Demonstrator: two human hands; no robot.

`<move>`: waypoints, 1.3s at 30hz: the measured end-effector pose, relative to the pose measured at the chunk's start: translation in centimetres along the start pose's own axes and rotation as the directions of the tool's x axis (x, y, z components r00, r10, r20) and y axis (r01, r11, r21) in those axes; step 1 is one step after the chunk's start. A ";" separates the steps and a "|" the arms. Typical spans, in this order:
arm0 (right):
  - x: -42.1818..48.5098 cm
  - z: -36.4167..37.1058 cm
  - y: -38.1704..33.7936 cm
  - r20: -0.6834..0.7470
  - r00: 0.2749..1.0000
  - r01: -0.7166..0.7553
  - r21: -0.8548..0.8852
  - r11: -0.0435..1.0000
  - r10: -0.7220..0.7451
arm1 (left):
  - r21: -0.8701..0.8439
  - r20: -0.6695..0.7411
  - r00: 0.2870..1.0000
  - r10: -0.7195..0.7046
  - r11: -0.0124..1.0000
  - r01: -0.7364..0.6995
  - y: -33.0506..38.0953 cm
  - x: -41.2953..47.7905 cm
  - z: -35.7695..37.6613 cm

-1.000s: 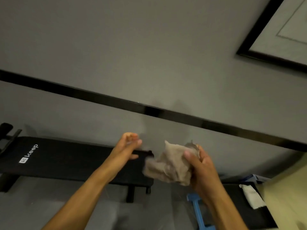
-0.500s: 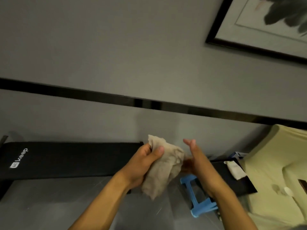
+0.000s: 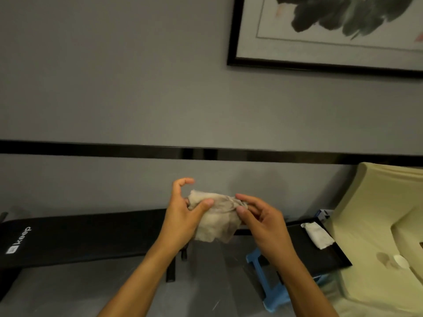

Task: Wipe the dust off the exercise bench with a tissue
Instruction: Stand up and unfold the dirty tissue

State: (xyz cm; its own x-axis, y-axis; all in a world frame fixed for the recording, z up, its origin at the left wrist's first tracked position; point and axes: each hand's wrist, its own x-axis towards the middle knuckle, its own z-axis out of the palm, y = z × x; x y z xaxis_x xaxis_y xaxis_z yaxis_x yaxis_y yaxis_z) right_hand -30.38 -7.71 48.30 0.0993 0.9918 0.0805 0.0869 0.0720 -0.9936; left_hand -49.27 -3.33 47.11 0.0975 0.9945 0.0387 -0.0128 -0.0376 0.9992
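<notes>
A crumpled beige tissue (image 3: 217, 219) hangs in the air between both hands, above the right end of the black exercise bench (image 3: 87, 236). My left hand (image 3: 183, 216) pinches its left edge with the thumb on top. My right hand (image 3: 263, 223) grips its right edge with thumb and fingertips. The bench runs along the grey wall from the left edge to the middle and bears a white "keep" logo near its left end. Neither hand touches the bench.
A black tray (image 3: 320, 255) with a white folded tissue (image 3: 318, 235) rests on a blue stool (image 3: 267, 284) at right. A pale yellow cushion or sofa (image 3: 377, 225) fills the right edge. A framed ink painting (image 3: 320, 35) hangs above. Grey floor lies below the bench.
The tissue went from my right hand to my left, and now both hands grip it. The view has swung right and up, showing more of the painting and sofa.
</notes>
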 end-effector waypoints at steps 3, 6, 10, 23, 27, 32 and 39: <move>-0.2 -4.3 0.7 -0.055 0.995 0.080 -0.091 0.993 -0.086 | 0.118 0.099 0.987 0.129 0.983 -0.140 -0.4 0.0 3.8; -0.4 -8.9 1.8 -0.136 0.987 0.084 -0.050 0.995 -0.090 | 0.168 0.128 0.982 0.139 0.973 -0.160 -1.1 0.4 8.2; -1.0 -14.3 3.1 -0.236 0.972 0.035 0.065 0.997 -0.019 | 0.100 0.143 0.986 0.083 0.990 -0.098 -1.6 0.6 13.7; 5.4 -28.4 10.1 -0.104 0.993 -0.003 -0.547 0.837 -0.064 | 0.485 0.332 0.939 0.093 0.837 -0.254 -8.3 8.4 26.2; 8.3 -30.9 12.8 -0.052 0.989 -0.137 -0.009 0.991 0.136 | 0.201 0.369 0.929 0.025 0.974 -0.105 -11.3 11.2 31.0; 10.7 -33.6 20.1 -0.088 0.929 -0.349 0.120 0.930 0.360 | 0.350 0.214 0.977 -0.013 0.935 -0.065 -19.3 14.8 36.5; 10.8 -39.8 33.9 -0.312 0.715 -0.655 0.016 0.756 0.626 | 0.701 0.179 0.948 -0.263 0.710 0.064 -30.9 16.9 38.3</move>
State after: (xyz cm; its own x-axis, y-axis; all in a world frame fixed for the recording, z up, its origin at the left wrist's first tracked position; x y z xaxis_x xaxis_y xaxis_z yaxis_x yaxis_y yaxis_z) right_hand 13.06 1.24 18.66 0.4346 0.7212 -0.5394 -0.0147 -0.5932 -0.8050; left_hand -9.14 10.86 17.28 0.2739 0.9352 -0.2243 0.6951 -0.0314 0.7182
